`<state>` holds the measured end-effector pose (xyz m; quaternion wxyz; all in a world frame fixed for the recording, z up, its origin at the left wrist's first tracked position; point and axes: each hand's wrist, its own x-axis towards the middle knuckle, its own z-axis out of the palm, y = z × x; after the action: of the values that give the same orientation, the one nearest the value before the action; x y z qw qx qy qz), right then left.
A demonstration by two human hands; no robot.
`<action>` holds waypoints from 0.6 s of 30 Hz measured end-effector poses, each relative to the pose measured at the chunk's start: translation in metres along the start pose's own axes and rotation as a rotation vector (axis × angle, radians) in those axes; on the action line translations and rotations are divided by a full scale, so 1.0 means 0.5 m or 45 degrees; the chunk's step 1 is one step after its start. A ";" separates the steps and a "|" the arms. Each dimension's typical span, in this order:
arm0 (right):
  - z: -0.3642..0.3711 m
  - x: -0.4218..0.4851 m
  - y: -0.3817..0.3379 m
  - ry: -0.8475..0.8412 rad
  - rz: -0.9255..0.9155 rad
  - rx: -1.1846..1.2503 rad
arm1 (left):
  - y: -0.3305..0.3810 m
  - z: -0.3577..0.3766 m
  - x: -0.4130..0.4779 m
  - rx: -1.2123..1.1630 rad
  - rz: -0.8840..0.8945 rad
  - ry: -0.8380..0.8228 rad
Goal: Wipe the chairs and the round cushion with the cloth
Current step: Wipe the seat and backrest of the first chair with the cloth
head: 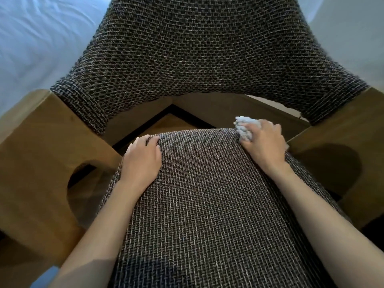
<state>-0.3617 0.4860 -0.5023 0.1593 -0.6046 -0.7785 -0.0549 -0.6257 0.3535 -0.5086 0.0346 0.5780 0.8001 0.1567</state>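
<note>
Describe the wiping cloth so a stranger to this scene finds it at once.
Start at the dark woven-fabric armchair with tan wooden arms, then its seat cushion. At the cushion's far right corner the right hand grips a crumpled pale grey fluffy cloth. It is the only pale, fuzzy thing on the dark weave.

Nothing readable: no text, label, brand or number on the chair (207,48), its wooden armrests (37,142) or, as far as visible, the crumpled cloth (245,126).
</note>
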 end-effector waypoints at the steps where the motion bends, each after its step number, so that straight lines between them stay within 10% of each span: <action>1: -0.003 -0.001 0.008 -0.017 0.043 -0.002 | 0.003 0.000 -0.001 0.011 0.008 0.000; 11: 0.030 -0.078 -0.267 -0.021 -0.325 0.422 | 0.021 0.004 -0.014 0.078 0.017 0.032; 18: -0.005 -0.045 -0.033 0.081 -0.206 0.149 | 0.040 0.012 -0.029 0.172 0.058 -0.079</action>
<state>-0.3724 0.4600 -0.5051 0.2141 -0.5273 -0.8212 -0.0410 -0.6012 0.3467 -0.5101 0.0167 0.6015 0.7941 0.0849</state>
